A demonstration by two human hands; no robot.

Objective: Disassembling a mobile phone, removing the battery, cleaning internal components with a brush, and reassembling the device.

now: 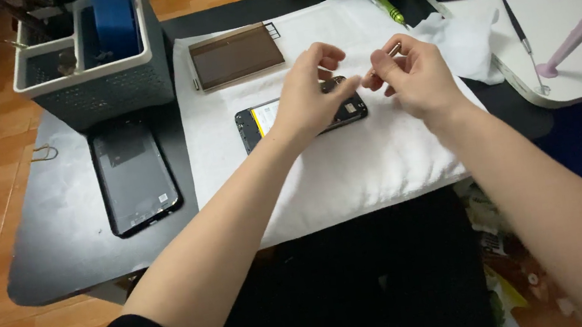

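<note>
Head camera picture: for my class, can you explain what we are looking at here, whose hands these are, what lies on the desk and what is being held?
There is no machine: a person wears a camera on the head, so you look down along their own bare arms. The left hand and right hand meet above an opened phone lying on a white cloth. The right hand pinches a thin metal tool; the left fingertips touch its tip area. On the cloth also lies a flat brown panel. On the black desk lie a dark phone back cover and a grey organiser basket. A white table to the right carries more phones and tools.
</note>
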